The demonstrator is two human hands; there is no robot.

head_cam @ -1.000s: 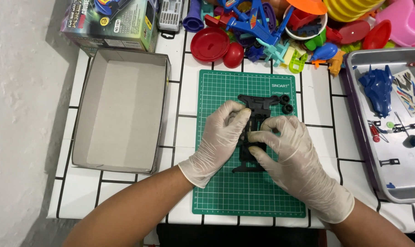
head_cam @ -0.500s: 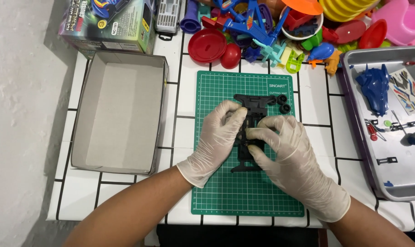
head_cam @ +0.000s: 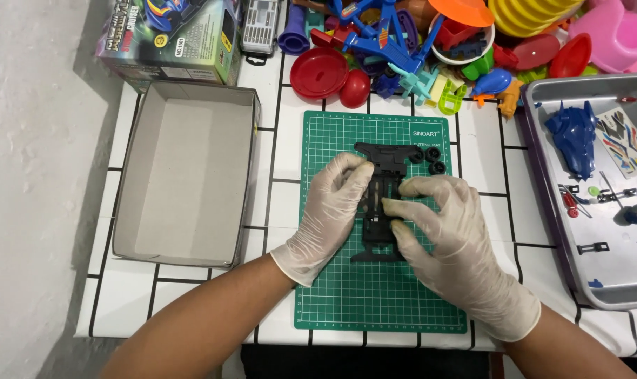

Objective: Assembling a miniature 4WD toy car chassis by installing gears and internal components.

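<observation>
Black toy-car chassis point(head_cam: 379, 203) lies mid cutting mat point(head_cam: 346, 295), long axis toward the table's far edge. Left hand point(head_cam: 329, 210), gloved, fingers curled against the chassis's left side. Right hand point(head_cam: 441, 224), gloved, pinches its right flank, thumb and fingertips closed on plastic. Two small black wheels point(head_cam: 433, 160) sit just beside the chassis's far right corner. Open cardboard box point(head_cam: 185, 175) near the table's left edge; metal tray point(head_cam: 543, 210) at right edge.

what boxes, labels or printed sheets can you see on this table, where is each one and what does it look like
Printed kit box: far left corner, rectangular, dark with green edges and a blue car picture.
Open cardboard box: left of the green cutting mat, grey-brown, nothing inside.
Sticker sheet: in the metal tray at right, white with multicoloured shapes.
No screens or signs.
</observation>
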